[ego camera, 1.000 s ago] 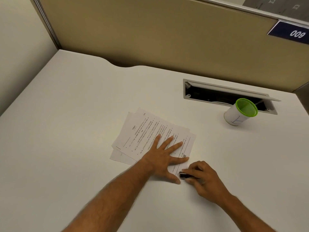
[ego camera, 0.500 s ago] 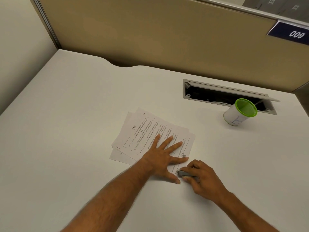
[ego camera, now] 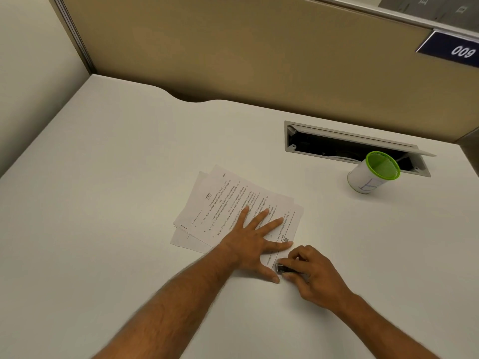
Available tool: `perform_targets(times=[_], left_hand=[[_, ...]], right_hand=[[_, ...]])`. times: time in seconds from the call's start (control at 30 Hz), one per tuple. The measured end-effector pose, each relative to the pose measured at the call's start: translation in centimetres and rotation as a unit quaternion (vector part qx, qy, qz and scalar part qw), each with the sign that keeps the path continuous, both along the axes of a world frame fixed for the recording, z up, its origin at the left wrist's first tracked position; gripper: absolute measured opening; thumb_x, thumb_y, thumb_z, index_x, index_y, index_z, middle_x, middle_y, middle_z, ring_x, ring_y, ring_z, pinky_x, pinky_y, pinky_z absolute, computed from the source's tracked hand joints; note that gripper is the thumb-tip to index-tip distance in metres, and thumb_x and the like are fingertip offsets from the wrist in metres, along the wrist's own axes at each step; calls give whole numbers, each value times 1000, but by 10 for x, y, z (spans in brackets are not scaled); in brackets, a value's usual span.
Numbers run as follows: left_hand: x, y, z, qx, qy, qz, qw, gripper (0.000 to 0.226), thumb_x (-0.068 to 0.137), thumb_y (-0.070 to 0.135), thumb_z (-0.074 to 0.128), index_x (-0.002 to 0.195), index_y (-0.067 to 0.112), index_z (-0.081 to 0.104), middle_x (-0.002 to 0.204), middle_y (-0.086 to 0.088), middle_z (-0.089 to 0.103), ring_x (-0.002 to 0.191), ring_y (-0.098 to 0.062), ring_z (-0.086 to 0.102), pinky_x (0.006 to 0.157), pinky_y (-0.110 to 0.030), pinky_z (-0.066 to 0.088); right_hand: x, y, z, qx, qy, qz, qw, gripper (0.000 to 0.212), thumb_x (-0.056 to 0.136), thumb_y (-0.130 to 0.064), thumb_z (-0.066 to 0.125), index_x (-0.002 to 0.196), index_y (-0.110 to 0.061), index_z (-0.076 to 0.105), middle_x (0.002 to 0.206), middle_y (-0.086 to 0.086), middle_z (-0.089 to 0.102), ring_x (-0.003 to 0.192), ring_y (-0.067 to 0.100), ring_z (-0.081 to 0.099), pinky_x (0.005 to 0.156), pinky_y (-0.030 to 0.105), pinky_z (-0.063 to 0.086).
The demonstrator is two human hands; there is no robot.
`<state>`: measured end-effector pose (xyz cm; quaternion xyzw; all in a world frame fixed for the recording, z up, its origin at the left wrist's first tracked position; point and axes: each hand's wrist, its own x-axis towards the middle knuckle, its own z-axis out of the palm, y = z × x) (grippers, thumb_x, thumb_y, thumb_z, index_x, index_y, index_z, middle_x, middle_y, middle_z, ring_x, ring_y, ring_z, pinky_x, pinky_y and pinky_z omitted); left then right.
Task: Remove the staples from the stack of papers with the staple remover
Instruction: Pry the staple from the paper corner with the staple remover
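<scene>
The loose stack of white printed papers (ego camera: 233,206) lies mid-surface, toward the near edge of the white surface (ego camera: 116,177). The left hand (ego camera: 255,244) presses flat on it, fingers spread. The right hand (ego camera: 311,273) pinches the small dark metal staple remover (ego camera: 281,268) at the stack's near right corner. A green-rimmed white cup (ego camera: 373,173) stands near the far right corner.

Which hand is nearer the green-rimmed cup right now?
Right. The right hand pinches the staple remover at the stack of papers; the cup stands beyond it. The left hand presses flat, farther left.
</scene>
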<state>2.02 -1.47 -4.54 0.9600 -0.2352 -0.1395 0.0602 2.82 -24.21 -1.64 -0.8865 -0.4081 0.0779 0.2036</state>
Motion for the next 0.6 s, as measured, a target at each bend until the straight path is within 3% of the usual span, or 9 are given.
perform_targets(times=[0.23,0.6], left_hand=[[-1,0,1,-2,-5,2,1000,93,72,93,35,151,55,2,167,2,-17,150,-32,-25,113,-70,-14],[-1,0,5,3,0,-2,1000,93,74,91,37,152,54,2,167,1,-17,150,-33,-26,113,-70,-16]], right_hand=[[5,-2,-6,-14,-69,53,996,33,79,-27,76,111,-31,70,94,-6,65,77,15,55,63,29,48],[7,-6,-9,-12,-140,107,984,36,78,-28,77,113,-28,70,99,-1,70,89,18,56,67,34,49]])
